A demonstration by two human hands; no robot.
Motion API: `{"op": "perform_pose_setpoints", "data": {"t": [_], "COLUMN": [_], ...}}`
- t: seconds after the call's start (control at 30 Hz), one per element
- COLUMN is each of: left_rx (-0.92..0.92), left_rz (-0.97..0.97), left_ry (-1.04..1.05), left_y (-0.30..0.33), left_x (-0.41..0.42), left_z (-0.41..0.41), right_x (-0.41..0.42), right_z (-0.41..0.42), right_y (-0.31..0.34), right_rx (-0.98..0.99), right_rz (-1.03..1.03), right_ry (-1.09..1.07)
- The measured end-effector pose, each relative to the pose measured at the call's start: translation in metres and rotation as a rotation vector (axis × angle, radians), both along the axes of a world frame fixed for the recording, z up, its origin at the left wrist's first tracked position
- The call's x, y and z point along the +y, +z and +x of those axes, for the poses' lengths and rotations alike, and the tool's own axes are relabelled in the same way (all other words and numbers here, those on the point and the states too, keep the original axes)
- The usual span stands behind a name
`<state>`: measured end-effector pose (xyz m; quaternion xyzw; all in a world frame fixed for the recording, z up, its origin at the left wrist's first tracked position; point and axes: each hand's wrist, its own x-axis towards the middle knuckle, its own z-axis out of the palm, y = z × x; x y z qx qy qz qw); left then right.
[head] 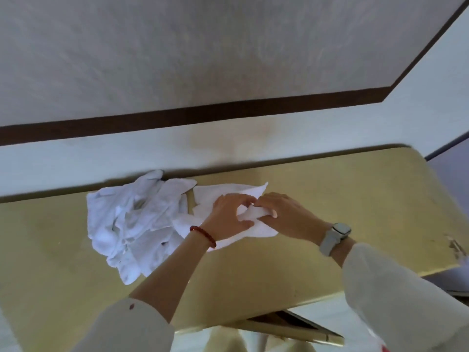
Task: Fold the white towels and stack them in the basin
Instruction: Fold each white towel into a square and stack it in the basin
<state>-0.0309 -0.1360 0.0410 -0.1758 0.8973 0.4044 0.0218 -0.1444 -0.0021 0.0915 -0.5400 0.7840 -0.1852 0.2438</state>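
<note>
Head view, looking down. Across the middle and lower frame, a table point(317, 199) with a smooth, dull yellow-gold top, straight edges and a rounded far right corner; scuffed patch near its right edge. Behind it, a pale wall crossed by a dark brown band point(177, 118).

Centre of frame: a flat white towel point(223, 196), thin and soft, lying on the table with its long axis running from lower left to upper right, one pointed corner aimed at the upper right. Left of centre and touching it, a rumpled pile of towels point(132, 219), white, thick with creases and shadowed folds, reaching back to the table's far edge.

Left hand point(231, 214) on the flat towel, fingers curled, pinching up a small fold of cloth. Right hand point(281, 212) just beside it, fingertips meeting the left hand's, also pinching that raised fold. Red bead bracelet point(203, 235) on the left wrist; watch point(335, 237) with a pale grey strap on the right. White sleeves point(396, 295) on both forearms.

No basin in view. At the bottom edge, a flat dark-framed thing below the table, too blurred to name.
</note>
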Motion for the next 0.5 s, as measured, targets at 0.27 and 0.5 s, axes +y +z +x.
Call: {"op": "perform_pose_setpoints", "data": {"t": [0.27, 0.5], "left_rx": [0.175, 0.261], "left_rz": [0.080, 0.051], "left_ry": [0.079, 0.402], "left_y": [0.076, 0.104], "left_x": [0.031, 0.116], "left_z": [-0.068, -0.098], "right_x": [0.026, 0.077], "right_z": [-0.087, -0.138], "right_y": [0.054, 0.081], "right_rx": [-0.076, -0.094], "right_rz": [-0.125, -0.232], "right_ry": [-0.036, 0.119]}}
